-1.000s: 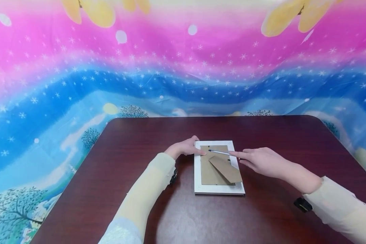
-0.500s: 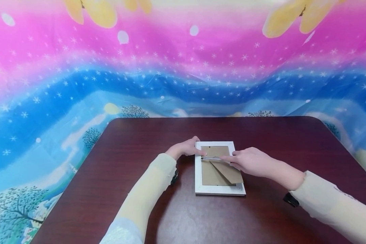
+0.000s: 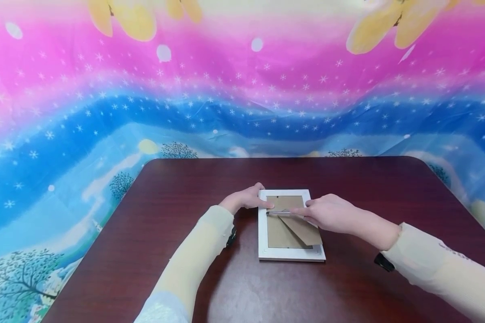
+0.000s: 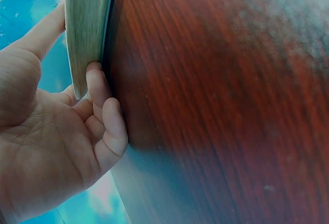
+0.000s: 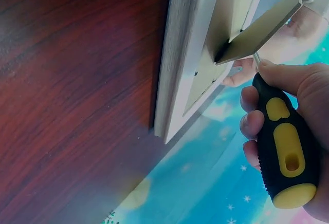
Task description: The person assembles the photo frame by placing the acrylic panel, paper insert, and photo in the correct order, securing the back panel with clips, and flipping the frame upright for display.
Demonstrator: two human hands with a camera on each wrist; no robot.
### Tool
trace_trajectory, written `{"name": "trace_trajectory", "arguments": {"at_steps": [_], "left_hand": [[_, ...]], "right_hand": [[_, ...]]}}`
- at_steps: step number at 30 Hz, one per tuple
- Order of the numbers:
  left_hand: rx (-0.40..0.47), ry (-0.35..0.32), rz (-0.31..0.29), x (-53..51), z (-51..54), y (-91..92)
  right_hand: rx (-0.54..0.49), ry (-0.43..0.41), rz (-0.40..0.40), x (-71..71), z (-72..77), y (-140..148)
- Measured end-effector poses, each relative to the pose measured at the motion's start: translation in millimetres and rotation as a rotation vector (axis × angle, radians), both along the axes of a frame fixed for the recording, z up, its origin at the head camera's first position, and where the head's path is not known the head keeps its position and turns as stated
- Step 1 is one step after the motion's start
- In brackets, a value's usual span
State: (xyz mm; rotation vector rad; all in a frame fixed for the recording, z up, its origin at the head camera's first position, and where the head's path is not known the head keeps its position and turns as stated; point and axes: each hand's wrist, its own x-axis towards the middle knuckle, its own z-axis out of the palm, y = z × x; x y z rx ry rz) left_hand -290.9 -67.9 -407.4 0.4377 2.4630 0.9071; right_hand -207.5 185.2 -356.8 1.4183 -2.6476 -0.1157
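Observation:
A white picture frame (image 3: 262, 233) lies on the table with its brown backing board (image 3: 284, 202) facing up. The backing's stand leg (image 3: 305, 229) is raised at a slant; the right wrist view shows the leg (image 5: 264, 29) too. My left hand (image 3: 246, 197) grips the frame's left side near the far corner, thumb on top, fingers (image 4: 107, 126) at its side and low edge. In my right hand (image 3: 333, 215) is a screwdriver (image 5: 285, 142) with a black and yellow handle. Its shaft (image 3: 279, 212) lies across the backing, tip at the frame's left inner edge.
The dark red wooden table (image 3: 178, 188) extends around the frame on all sides. Behind it hangs a pink and blue patterned cloth (image 3: 226, 89). Small dark tabs (image 5: 214, 81) show along the backing's edge.
My right hand has moved left and slightly nearer, bringing the screwdriver tip from the upper backing to the left inner edge. It has barely moved in the last half second. The left hand stays put.

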Motion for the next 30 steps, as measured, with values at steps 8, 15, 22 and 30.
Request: {"name": "trace_trajectory", "arguments": {"at_steps": [8, 15, 22, 30], "left_hand": [[-0.028, 0.001, 0.0, 0.2, -2.7, 0.7], [-0.052, 0.015, -0.005, -1.4, -0.4, 1.7], [-0.04, 0.001, 0.0, -2.7, -0.7, 2.0], [-0.045, -0.005, 0.014, -2.0, -0.9, 3.4]], "right_hand": [[0.028, 0.004, 0.008, -0.7, 0.8, -2.4], [0.039, 0.011, 0.004, 0.1, 3.4, -4.0], [0.012, -0.002, 0.0, 1.2, 3.7, -5.2], [0.036, 0.005, 0.005, 5.1, 3.7, -4.1]]}}
